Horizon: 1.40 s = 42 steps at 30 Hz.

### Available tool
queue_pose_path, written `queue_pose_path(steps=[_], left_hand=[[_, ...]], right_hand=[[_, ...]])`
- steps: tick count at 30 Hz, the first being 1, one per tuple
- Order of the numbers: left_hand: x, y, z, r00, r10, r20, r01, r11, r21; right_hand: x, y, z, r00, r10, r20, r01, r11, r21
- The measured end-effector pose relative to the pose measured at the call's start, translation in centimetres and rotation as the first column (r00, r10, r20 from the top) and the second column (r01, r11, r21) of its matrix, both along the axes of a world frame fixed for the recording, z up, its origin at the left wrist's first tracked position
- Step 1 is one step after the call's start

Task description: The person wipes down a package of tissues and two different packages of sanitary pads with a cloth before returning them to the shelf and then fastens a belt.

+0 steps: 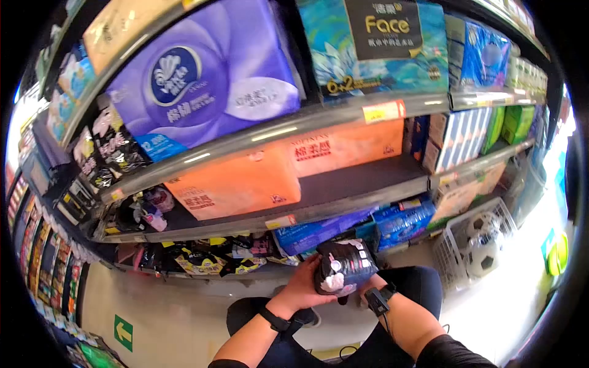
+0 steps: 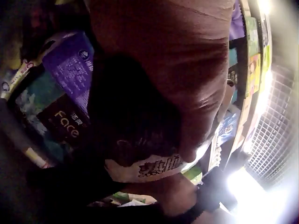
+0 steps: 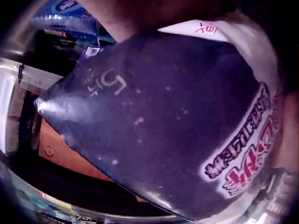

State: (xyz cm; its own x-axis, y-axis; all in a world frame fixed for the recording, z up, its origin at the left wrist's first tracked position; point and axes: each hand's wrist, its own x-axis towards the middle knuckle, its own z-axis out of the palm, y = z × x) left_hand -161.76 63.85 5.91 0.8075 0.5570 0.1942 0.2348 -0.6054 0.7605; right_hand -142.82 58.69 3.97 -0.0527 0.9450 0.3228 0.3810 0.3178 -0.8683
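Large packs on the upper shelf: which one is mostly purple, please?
The pack with the round dark-blue logo, directly left of the "Face" pack. Its wrapper is mostly purple; the "Face" wrapper is mostly teal.

Legible print on the packs
"Face" and "6+2" on the teal pack (image 1: 392, 67); "Vinda" on the purple pack (image 1: 208, 80); "5" on the dark package (image 3: 154, 107)

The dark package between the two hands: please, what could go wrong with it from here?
The glossy package might slip to the floor if the left hand or right hand loosens. Moved forward, it could bump the shelf edge or the blue pack below that edge.
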Motion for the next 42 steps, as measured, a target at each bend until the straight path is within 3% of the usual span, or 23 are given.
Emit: queue_pose_path(steps=[1,2,3,4,5,7,10,11,13,14,15,17,19,23,31,33,35,36,37,39,40,41,42], left_hand=[[-0.2,-0.3,0.1,1.000,0.015,-0.028,-0.014,0.999,0.042],[-0.1,-0.6,0.5,1.000,0.007,0.011,-0.007,1.000,0.016],[-0.4,-0.9,1.4,0.998,0.028,-0.057,-0.025,0.998,0.061],[-0.7,-0.6,1.2,0.996,0.038,-0.087,-0.027,0.992,0.124],[-1.1,-0.5,0.8,0.992,0.049,-0.120,-0.027,0.984,0.177],[-1.6,-0.4,2.1,0.991,0.056,-0.119,-0.033,0.982,0.188],[-2.8,0.0,4.3,0.986,0.067,-0.152,-0.061,0.997,0.044],[-3.1,0.4,4.5,0.994,0.052,-0.098,-0.054,0.998,-0.012],[-3.2,0.1,8.9,0.979,-0.027,-0.204,0.003,0.993,-0.117],[-3.8,-0.4,8.3,0.980,0.130,-0.147,-0.093,0.967,0.236],[-4.1,-0.3,8.0,0.981,0.128,-0.146,-0.092,0.968,0.232],[-4.3,-1.1,8.3,0.945,0.193,-0.264,-0.081,0.920,0.383],[-4.1,-2.9,10.3,0.949,0.138,-0.284,0.021,0.870,0.493],[-4.0,-6.7,11.3,0.998,-0.031,-0.047,0.056,0.701,0.711],[-4.2,-8.5,11.5,0.998,-0.068,-0.009,0.053,0.680,0.731],[-4.4,-10.0,12.8,0.987,-0.059,0.149,-0.049,0.772,0.634],[-5.5,-10.1,15.0,0.984,-0.011,0.177,-0.089,0.832,0.548],[-5.6,-10.0,17.0,0.993,0.000,0.120,-0.078,0.757,0.649],[-6.3,-8.8,16.3,0.972,-0.055,0.227,-0.141,0.639,0.756],[-6.8,-7.7,16.9,0.967,0.230,0.111,-0.233,0.622,0.748],[-7.3,-6.8,16.5,0.955,0.289,0.062,-0.232,0.604,0.762],[-7.6,-5.8,15.6,0.937,0.348,0.011,-0.227,0.587,0.777],[-7.6,-5.1,14.6,0.921,0.388,-0.045,-0.199,0.566,0.800]], right_hand=[[-0.5,-0.7,0.8,0.700,0.038,-0.713,-0.205,0.967,-0.150],[-0.2,-0.4,1.4,0.997,0.044,-0.063,-0.051,0.993,-0.108],[0.0,0.3,2.0,0.789,-0.064,0.611,0.042,0.998,0.050],[-0.5,-0.2,1.7,0.755,-0.100,0.648,0.021,0.991,0.129],[-0.8,-0.8,1.6,0.875,-0.040,0.483,-0.006,0.996,0.092],[-1.3,-1.1,1.3,0.990,0.066,0.122,-0.066,0.998,-0.001],[-2.6,-1.0,0.8,0.956,0.133,-0.261,-0.156,0.986,-0.067],[-3.2,-0.9,0.8,0.928,0.144,-0.343,-0.178,0.981,-0.071],[-4.4,-0.3,0.6,0.873,0.159,-0.460,-0.219,0.973,-0.079],[-4.8,-0.1,0.5,0.854,0.162,-0.494,-0.233,0.969,-0.085],[-5.0,0.0,0.4,0.841,0.163,-0.516,-0.243,0.965,-0.093],[-4.9,-0.4,-0.2,0.843,0.165,-0.513,-0.257,0.960,-0.113],[-4.2,-0.9,-0.8,0.854,0.172,-0.490,-0.265,0.956,-0.125],[-3.3,-1.7,-1.6,0.870,0.198,-0.451,-0.286,0.949,-0.136],[-3.2,-1.9,-2.4,0.864,0.224,-0.451,-0.313,0.940,-0.133],[-3.0,-1.6,-2.1,0.882,0.242,-0.405,-0.306,0.947,-0.100],[-2.6,-0.7,-1.2,0.915,0.248,-0.319,-0.275,0.961,-0.040],[-2.3,-0.3,-0.6,0.939,0.236,-0.248,-0.244,0.970,-0.001],[-1.9,0.5,0.0,0.964,0.207,-0.165,-0.202,0.978,0.047],[-1.0,2.0,1.4,0.992,0.017,0.128,-0.038,0.985,0.166],[-0.5,2.9,1.6,0.846,-0.238,0.477,0.112,0.954,0.278],[-0.2,3.7,1.7,0.382,-0.513,0.769,0.193,0.858,0.476],[-0.6,1.5,7.7,-0.043,-0.730,0.682,0.052,0.680,0.731]])
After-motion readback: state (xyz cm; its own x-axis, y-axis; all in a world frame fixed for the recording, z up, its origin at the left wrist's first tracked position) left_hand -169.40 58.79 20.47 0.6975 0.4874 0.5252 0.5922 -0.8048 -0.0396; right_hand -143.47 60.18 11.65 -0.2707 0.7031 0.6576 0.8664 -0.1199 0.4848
